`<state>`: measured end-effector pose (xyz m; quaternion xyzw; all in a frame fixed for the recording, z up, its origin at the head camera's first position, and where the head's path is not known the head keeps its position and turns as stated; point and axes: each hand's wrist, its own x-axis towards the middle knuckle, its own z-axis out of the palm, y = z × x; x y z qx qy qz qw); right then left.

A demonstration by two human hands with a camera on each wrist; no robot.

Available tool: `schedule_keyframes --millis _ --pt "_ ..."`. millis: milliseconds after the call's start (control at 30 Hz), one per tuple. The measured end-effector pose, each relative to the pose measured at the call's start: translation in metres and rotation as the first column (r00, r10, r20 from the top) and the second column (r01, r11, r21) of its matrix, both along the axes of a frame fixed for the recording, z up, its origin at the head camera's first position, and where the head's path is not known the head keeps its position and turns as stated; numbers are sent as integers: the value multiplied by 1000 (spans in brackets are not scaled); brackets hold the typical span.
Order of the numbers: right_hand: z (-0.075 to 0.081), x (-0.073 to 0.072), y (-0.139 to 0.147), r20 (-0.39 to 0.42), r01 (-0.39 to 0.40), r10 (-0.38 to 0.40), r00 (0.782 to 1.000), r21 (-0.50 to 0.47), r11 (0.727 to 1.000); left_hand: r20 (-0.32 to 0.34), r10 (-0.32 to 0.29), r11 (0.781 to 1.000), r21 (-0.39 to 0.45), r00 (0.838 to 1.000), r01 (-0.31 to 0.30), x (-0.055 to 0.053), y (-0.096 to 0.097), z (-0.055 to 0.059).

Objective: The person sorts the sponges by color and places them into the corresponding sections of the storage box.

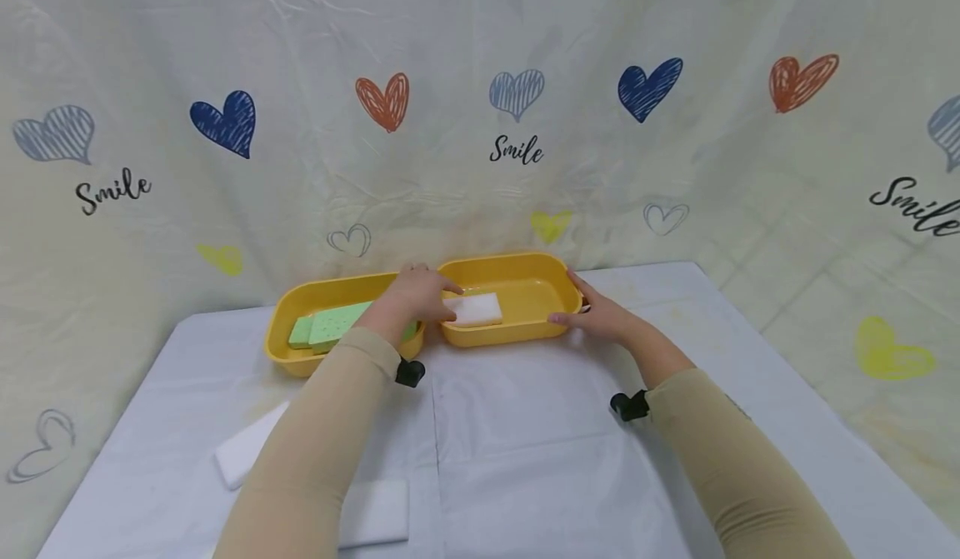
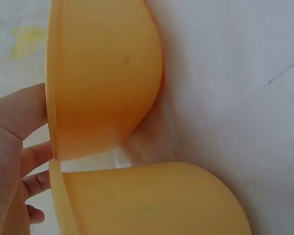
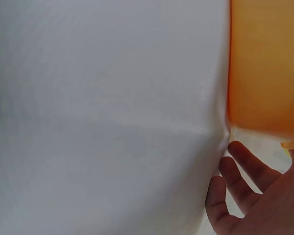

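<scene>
Two yellow oval trays stand side by side at the back of the table. In the right-hand tray (image 1: pixel 525 299), a white sponge (image 1: pixel 480 309) lies at the left end. My left hand (image 1: pixel 412 296) reaches over the adjoining rims, thumb and forefinger over the sponge's left end; whether they pinch it I cannot tell. My right hand (image 1: pixel 603 316) holds the same tray's right end, thumb at the front rim and forefinger at the back. In the right wrist view its other fingers (image 3: pixel 242 186) spread beside the tray's outer wall. Green sponges (image 1: pixel 333 326) lie in the left-hand tray (image 1: pixel 292 363).
A white sponge (image 1: pixel 251 446) lies on the white-covered table (image 1: pixel 540 459) at the left, partly hidden by my left sleeve. Another white sponge (image 1: pixel 378 513) is nearer the front. A hanging sheet (image 1: pixel 450 201) printed with hearts rises close behind the trays.
</scene>
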<state>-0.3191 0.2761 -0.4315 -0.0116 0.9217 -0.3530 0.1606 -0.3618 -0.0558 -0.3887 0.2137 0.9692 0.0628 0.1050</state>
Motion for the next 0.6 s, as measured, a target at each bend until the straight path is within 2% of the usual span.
schedule_keyframes --millis 333,600 --pt "-2 1 2 2 9 -9 1000 3 1000 -48 -3 993 121 999 9 1 -10 -3" --pt "0 0 0 -2 6 -6 1000 -7 1000 -110 -35 989 137 993 50 9 -20 0"
